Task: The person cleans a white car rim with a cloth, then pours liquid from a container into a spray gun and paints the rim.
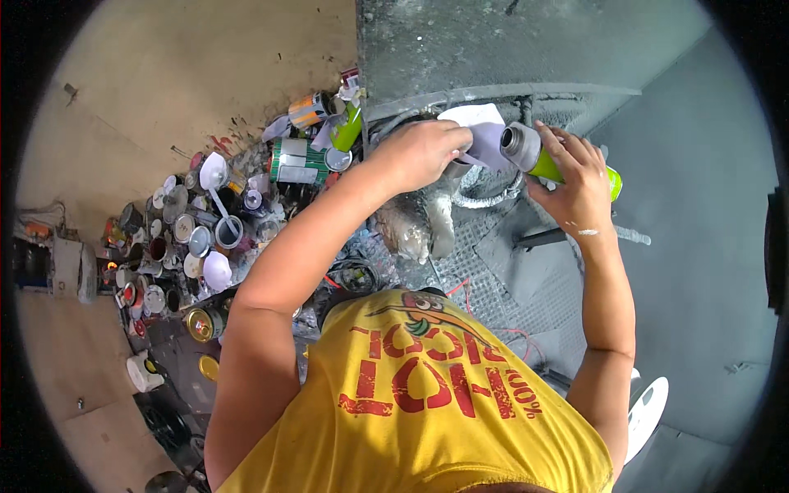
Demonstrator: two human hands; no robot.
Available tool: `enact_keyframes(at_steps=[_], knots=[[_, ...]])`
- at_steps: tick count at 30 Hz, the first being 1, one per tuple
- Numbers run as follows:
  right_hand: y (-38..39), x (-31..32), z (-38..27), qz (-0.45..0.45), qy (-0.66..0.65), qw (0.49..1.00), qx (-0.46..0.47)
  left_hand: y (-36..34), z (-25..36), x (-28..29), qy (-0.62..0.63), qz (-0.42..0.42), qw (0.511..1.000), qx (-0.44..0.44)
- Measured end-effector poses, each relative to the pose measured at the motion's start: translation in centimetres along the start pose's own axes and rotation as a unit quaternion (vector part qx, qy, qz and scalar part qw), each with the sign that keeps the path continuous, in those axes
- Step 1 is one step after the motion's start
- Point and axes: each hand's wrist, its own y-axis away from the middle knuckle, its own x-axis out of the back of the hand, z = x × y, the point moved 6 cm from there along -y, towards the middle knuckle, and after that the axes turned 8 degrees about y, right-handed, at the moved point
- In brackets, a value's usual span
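At the upper middle my left hand [421,156] is closed, its fingers pinching a piece of white-lilac paper [491,145] that looks folded like a funnel. Beneath those fingers a greyish rim, perhaps a cup, shows partly; most of it is hidden. To the right, my right hand [580,176] wraps around a green bottle [546,166] with a grey neck. This bottle lies tilted, its uncapped mouth close to the paper's right edge. Whether anything flows from it I cannot tell.
On the left, a crowded bench holds several paint cans [299,161], open pots and a white ladle [215,174]. Another green bottle [347,130] stands near my left forearm. A paint-crusted hose [486,200] loops below the paper. Grey walls [699,189] rise on the right.
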Motion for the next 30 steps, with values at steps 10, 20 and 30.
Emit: enact_keyframes(at_steps=[10,20,30], knots=[[-1.6,-0.7,-0.6,-0.044,0.056,0.995,0.068,1.4,-0.4,-0.2,0.011,0.023,0.999,0.032],[-2.7,-0.3,-1.6,-0.062,0.085,0.988,0.111,2.7,-1.1,0.1,0.028,0.076,0.995,0.055],[-4.0,-0.2,-2.6,-0.109,0.098,0.979,0.138,4.2,-1.3,0.4,0.031,0.128,0.991,0.01]])
